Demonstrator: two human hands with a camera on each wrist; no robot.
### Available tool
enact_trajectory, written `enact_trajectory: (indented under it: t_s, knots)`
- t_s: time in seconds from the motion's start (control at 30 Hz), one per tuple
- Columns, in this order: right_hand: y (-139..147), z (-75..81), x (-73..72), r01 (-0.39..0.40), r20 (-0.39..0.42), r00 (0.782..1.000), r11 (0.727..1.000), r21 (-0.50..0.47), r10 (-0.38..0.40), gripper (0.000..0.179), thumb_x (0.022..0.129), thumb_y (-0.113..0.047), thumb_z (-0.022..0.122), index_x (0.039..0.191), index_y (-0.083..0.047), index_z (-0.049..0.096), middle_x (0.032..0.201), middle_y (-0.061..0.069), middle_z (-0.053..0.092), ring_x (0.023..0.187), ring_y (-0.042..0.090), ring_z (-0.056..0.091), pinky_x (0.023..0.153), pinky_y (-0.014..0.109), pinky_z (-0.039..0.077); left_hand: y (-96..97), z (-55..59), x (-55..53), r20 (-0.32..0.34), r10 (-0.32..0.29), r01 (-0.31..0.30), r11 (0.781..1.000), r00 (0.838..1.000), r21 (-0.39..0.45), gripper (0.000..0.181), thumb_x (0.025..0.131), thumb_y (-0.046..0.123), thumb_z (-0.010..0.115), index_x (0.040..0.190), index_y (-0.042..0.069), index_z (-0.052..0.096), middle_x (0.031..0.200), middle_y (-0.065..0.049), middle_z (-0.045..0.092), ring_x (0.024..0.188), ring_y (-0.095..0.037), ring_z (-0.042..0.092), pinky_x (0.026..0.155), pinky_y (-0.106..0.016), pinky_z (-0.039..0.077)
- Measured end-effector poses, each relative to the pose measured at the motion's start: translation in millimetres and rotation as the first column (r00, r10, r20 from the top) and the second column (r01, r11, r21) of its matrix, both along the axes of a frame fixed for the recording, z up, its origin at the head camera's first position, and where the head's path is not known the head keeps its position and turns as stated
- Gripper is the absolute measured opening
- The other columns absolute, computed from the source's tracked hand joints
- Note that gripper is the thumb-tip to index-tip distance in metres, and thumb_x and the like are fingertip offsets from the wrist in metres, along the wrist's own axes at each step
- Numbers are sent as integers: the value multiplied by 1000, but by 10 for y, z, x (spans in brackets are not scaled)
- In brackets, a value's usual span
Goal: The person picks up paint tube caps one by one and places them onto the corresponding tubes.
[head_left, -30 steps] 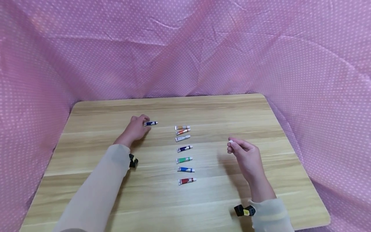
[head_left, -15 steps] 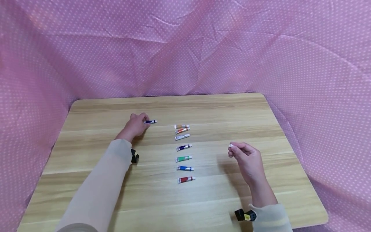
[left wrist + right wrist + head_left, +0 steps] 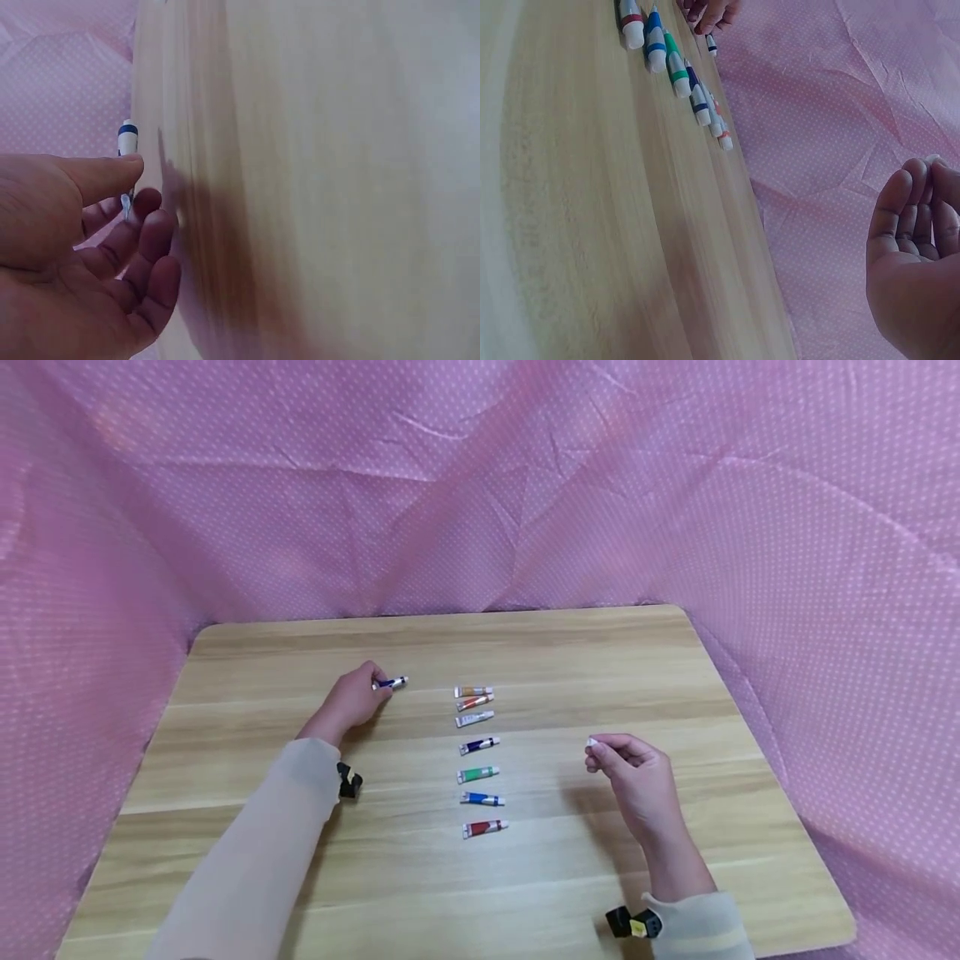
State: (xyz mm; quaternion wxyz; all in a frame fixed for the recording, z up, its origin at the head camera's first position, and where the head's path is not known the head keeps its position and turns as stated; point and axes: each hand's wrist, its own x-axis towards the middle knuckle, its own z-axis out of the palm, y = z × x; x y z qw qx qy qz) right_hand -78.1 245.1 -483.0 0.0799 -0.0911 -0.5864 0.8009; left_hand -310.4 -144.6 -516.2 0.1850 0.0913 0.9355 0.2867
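My left hand (image 3: 354, 700) pinches a small dark blue paint tube (image 3: 391, 683) between thumb and fingers, at the far left of the table. In the left wrist view this tube (image 3: 128, 139) points its white end and blue band away from the thumb. Over the right side of the table, my right hand (image 3: 643, 781) holds a tiny white piece (image 3: 592, 742) at its fingertips. Most of that piece is covered, so its kind cannot be told. Between the hands lies a column of paint tubes, including a red tube (image 3: 485, 828) nearest me and a green tube (image 3: 477, 774).
Further tubes in the column are a blue tube (image 3: 482, 799), a purple tube (image 3: 479, 746), a white tube (image 3: 475, 719), an orange-red tube (image 3: 475, 702) and an ochre tube (image 3: 473, 692). Pink dotted cloth (image 3: 480, 510) surrounds the wooden table (image 3: 562, 893) at the back and sides.
My left fingers have drawn in around the dark blue tube, which is now slightly more tilted. My right hand has come a little nearer to me, still holding the white piece.
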Motion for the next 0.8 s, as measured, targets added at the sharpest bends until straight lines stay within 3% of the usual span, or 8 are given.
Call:
enact_trajectory:
  t_s: [0.27, 0.47, 0.63, 0.8]
  knots:
    - [-154, 103, -66, 7, 3, 1000, 1000, 27, -7, 27, 101, 8, 69, 96, -15, 82, 88, -3, 80, 79, 9, 75, 83, 23, 63, -10, 170, 211, 16, 46, -47, 993, 999, 105, 25, 113, 29, 57, 131, 12, 56, 115, -12, 65, 90, -26, 56, 72, -33, 48]
    - [-226, 140, -137, 26, 27, 999, 998, 56, -27, 24, 100, 6, 71, 98, -15, 82, 87, -4, 79, 79, 9, 75, 86, 23, 62, -39, 371, 354, -112, -7, 16, 996, 994, 86, 34, 112, 28, 62, 141, 11, 58, 121, -10, 72, 90, -24, 62, 74, -33, 51]
    - [-286, 151, -182, 7, 30, 1000, 998, 54, -9, 23, 99, 6, 72, 99, -15, 82, 88, -4, 79, 80, 9, 75, 86, 24, 62, -10, 496, 515, -152, -29, 42, 996, 988, 85, 25, 111, 25, 64, 133, 14, 68, 113, -8, 75, 93, -24, 65, 79, -38, 55]
    - [-360, 147, -206, -33, 16, 999, 997, 68, 32, 25, 100, 7, 71, 99, -16, 81, 91, -5, 79, 81, 9, 74, 85, 24, 62, 91, 549, 763, -161, 4, 8, 997, 987, 74, 23, 109, 28, 68, 129, 19, 72, 127, -7, 66, 106, -27, 65, 89, -42, 58]
